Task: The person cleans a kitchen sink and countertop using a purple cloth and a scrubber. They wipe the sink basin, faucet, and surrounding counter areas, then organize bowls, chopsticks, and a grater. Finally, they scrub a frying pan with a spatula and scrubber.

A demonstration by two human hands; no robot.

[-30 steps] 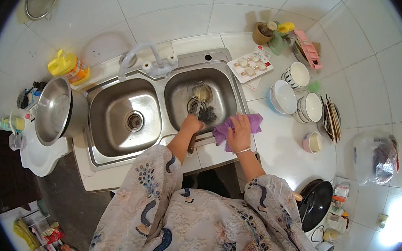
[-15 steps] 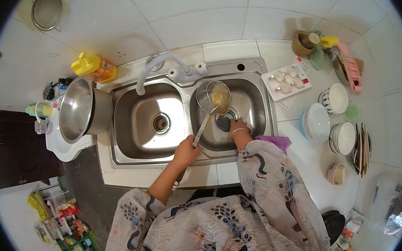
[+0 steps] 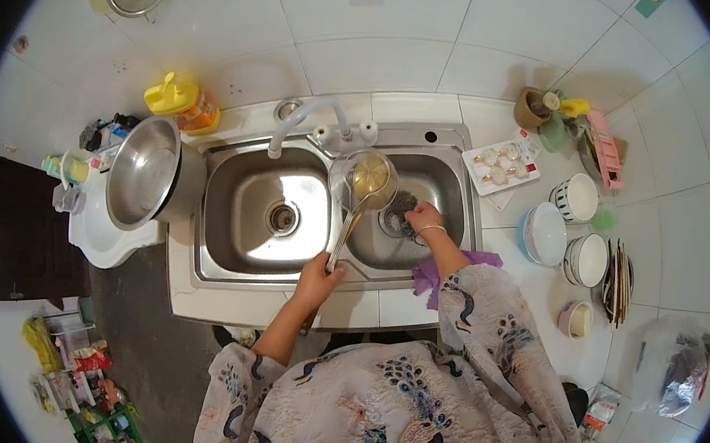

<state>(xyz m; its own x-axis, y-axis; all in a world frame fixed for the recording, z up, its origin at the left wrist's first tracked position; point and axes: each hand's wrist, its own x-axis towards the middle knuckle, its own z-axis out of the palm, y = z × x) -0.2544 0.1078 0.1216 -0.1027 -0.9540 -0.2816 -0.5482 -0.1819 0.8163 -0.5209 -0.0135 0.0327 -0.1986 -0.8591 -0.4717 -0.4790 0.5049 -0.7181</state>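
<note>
My left grip (image 3: 315, 281) is wrapped shut around the long handle of a strainer (image 3: 369, 178), its round head raised over the right basin (image 3: 450, 190) near the divider. The head looks pale and wiry at the rim, with a rounded golden middle; blur keeps me from telling whether this is one piece or two nested together. The handle is slim, shiny metal, darker at its near end.

My right grip (image 3: 424, 218) reaches into the same basin, fingers bent and nearly together at a scrubber (image 3: 404, 202) by the drain. I cannot tell whether they have closed on it. The scrubber is dark grey, tangled and fuzzy, a small ragged lump.

A soft, crumpled purple cloth (image 3: 428, 283) drapes over the sink's near right edge, by my right forearm. The left basin (image 3: 230, 231) is smooth, bright steel with rounded corners. On the bench (image 3: 487, 273) to the right stand glossy, rounded bowls (image 3: 545, 233).
</note>
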